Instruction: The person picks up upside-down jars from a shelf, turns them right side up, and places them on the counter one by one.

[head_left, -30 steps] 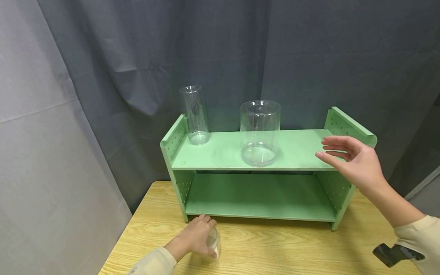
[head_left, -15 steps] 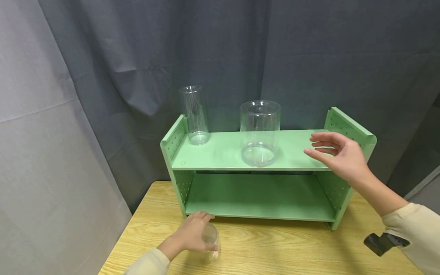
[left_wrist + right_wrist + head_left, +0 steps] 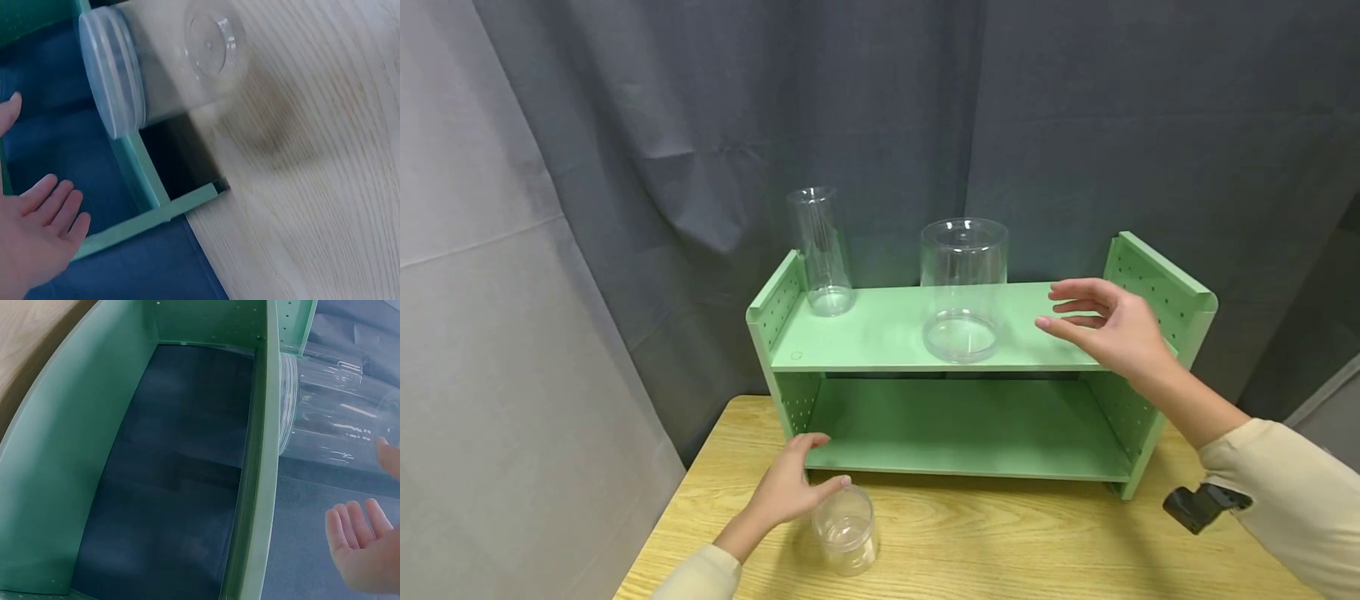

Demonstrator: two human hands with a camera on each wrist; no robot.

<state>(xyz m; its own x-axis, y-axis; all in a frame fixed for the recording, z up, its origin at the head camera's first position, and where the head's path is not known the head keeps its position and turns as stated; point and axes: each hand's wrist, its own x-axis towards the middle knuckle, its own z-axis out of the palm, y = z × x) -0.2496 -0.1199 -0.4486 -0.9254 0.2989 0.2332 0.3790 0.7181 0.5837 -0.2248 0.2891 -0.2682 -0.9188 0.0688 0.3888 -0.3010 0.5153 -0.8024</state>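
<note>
A small clear jar [image 3: 847, 537] stands upright on the wooden table in front of the green shelf. My left hand [image 3: 781, 487] is just behind and left of it, thumb and fingers spread; the left wrist view shows a gap between this hand [image 3: 44, 234] and the jar [image 3: 165, 69]. On the top shelf stands a wide clear cylinder [image 3: 964, 292]. To its right hovers my right hand [image 3: 1112, 325], fingers gently bent and holding nothing. The right wrist view has this hand [image 3: 365, 547] beside the wide cylinder [image 3: 340, 415], not gripping it.
A tall narrow clear cylinder [image 3: 823, 254] stands at the top shelf's left end. The green two-tier shelf [image 3: 925, 367] has perforated side panels and sits on the wooden table [image 3: 985, 542]. A dark grey curtain [image 3: 880, 100] hangs behind, with a paler one [image 3: 512, 375] on the left.
My left hand has let go of the small jar and drawn away from it up and to the left. My right hand has moved left, closer to the wide cylinder.
</note>
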